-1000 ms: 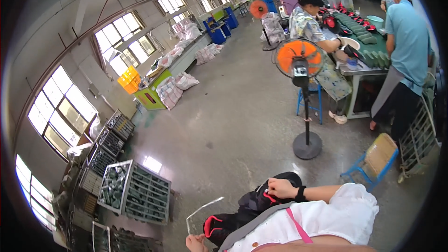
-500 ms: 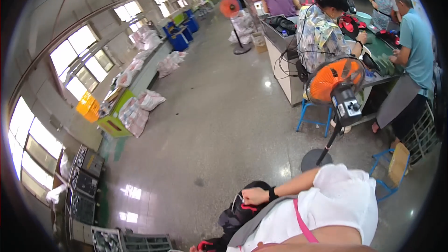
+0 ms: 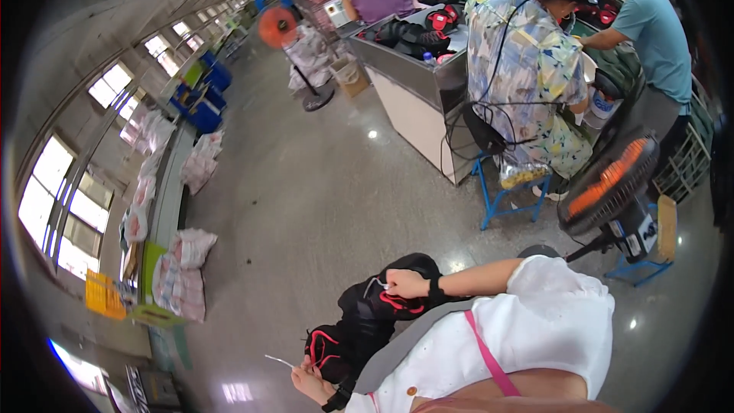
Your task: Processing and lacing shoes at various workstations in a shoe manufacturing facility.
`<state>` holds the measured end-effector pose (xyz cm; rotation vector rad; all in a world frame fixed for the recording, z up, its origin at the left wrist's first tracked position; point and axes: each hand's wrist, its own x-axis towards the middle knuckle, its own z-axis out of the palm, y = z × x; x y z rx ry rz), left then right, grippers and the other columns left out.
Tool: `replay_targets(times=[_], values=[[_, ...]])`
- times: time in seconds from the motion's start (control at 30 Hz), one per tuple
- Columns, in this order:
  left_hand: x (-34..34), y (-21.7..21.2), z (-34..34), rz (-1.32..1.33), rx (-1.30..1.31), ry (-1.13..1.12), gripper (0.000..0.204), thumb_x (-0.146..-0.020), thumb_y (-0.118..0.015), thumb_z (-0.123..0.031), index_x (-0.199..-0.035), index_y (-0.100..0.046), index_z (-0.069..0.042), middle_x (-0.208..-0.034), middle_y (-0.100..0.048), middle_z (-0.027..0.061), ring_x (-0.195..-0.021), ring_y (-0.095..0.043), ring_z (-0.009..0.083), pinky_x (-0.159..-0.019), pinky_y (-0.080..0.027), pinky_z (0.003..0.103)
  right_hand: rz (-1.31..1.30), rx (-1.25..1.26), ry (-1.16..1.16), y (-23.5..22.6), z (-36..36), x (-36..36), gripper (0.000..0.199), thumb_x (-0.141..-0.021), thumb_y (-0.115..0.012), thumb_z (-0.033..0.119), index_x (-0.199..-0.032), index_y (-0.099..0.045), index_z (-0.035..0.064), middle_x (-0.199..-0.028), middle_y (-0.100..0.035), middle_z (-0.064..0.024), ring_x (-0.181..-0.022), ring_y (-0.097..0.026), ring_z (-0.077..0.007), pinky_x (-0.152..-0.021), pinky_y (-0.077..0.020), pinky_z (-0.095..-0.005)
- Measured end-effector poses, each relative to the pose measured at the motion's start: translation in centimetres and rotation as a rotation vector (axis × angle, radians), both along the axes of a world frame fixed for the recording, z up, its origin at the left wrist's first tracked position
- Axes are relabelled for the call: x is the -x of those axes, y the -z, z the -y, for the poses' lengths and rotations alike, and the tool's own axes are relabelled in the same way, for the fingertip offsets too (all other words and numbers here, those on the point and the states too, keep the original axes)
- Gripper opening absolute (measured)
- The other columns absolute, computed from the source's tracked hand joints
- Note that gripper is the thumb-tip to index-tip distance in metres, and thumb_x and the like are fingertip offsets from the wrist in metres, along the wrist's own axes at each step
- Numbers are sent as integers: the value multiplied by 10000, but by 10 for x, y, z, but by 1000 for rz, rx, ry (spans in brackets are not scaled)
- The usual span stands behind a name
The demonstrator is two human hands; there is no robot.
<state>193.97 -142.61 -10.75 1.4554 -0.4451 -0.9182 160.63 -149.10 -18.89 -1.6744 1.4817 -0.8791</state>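
Note:
A black padded piece with red trim lies against my lap, in front of my white shirt. My right hand, with a black band at the wrist, pinches its upper edge near a red line. My left hand grips the lower end of the piece at the bottom of the view. A thin white strand sticks out to the left from its fingers. How much of the piece lies under my shirt and grey strap is hidden.
A black standing fan with an orange centre stands close on my right, beside a blue stool. Three people sit or stand at a long metal worktable. Another fan, white sacks and blue bins line the windowed wall.
The view has swung, so the fan and worktable now sit further right and nearer. Both hands stay on the black and red piece, the right hand still at its top.

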Motion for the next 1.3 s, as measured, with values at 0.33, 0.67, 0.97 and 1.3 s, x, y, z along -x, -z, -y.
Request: replay_targets(times=[0.33,0.67,0.97,1.3], values=[[17,-98,311,430,322,807,344,-869,-498,-253,-1087,-459,11,-1081,-530,205,-1058,-498,333,-861,-450,448,320,291,172,-126,346,97,203,-667,-650,88,-692,-464,8,-670,-491,-106,-629,-478,-215,-567,-383,-324],[236,-254,701,-86,730,970,205,-924,-442,-242,-893,-492,-45,-860,-594,48,-1050,-522,247,-838,-427,440,224,688,482,-327,536,321,110,-657,-652,45,-686,-553,5,-689,-526,-53,-659,-503,-113,-589,-408,-269],[624,-368,862,-592,1254,1553,229,-929,-421,-222,-880,-537,-30,-929,-589,104,-1101,-499,293,-867,-456,431,45,1185,1080,-415,508,503,103,-768,-570,36,-708,-499,-8,-759,-449,4,-701,-415,-71,-630,-332,-207],[971,-225,820,-3,1235,2256,197,-880,-415,-124,-761,-548,-41,-719,-579,80,-772,-581,193,-688,-446,303,-738,905,1517,-281,550,643,163,-692,-574,-5,-608,-435,-21,-717,-438,-115,-666,-452,-249,-598,-370,-314]])
